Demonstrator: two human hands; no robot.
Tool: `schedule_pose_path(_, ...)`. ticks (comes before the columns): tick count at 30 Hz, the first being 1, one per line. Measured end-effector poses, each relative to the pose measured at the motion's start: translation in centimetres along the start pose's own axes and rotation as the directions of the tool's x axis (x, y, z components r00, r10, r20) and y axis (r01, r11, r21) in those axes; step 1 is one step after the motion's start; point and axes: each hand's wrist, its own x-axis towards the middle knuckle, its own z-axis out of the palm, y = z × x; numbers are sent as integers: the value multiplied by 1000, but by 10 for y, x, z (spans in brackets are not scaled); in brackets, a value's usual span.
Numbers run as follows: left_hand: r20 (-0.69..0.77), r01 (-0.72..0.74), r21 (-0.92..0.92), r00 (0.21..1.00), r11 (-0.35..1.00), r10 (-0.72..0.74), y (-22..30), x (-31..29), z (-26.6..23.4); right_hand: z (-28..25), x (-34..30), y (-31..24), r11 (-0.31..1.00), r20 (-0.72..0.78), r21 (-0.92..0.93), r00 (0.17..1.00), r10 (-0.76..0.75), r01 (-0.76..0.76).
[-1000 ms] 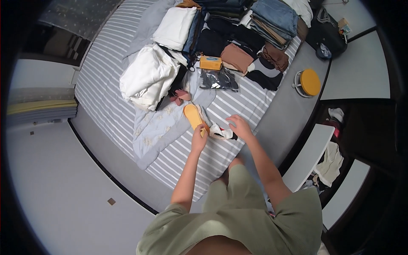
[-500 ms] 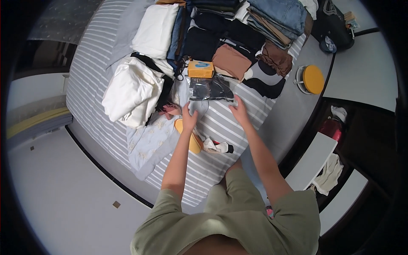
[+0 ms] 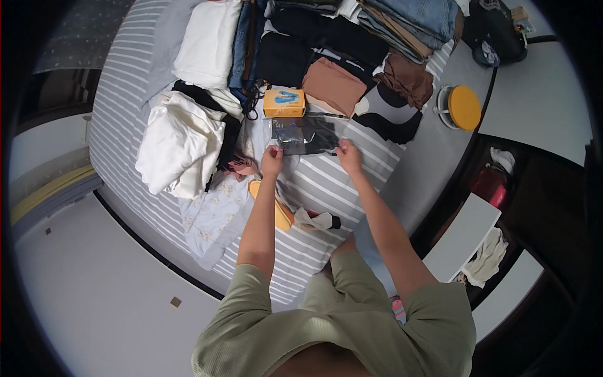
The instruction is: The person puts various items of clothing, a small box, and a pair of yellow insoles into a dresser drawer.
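A clear plastic packet with dark contents lies toward the middle of the bed, on its grey-and-white striped sheet, and both hands are on it. The left hand has its fingers curled and grasping the packet's near left corner; the right hand grasps the near right corner the same way — the packet spans the gap between them. Just beyond it stands a yellow box with a blue shape on top, and to the right of that is a folded reddish-brown cloth. A black garment lies farther right, near the bed's edge. Left of the left hand are a small pink item and a large, rumpled white bundle. A yellow sole-shaped piece lies partly hidden by the left forearm, with a crumpled white-and-black cloth just beside it — both nearer the person than the packet.
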Motion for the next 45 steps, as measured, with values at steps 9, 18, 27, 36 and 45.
schedule_pose_path(9,173,128,-210,981,969,-92,48,-68,16,-23,-40,39,861,211,391,942,260,-325)
schedule_pose_path(18,124,41,-397,992,917,10,50,-146,8,-51,-108,18,781,149,565,964,222,-267)
schedule_pose_path(27,21,93,-485,995,870,-95,90,-225,3,-72,-161,26,796,-148,592,988,-45,125)
schedule_pose_path(36,-28,-73,-573,997,816,69,94,-297,-13,-109,-263,2,748,-129,648,989,-78,144)
schedule_pose_path(45,-121,-210,-739,976,640,181,108,-362,9,-151,-351,0,680,-196,711,979,-53,179)
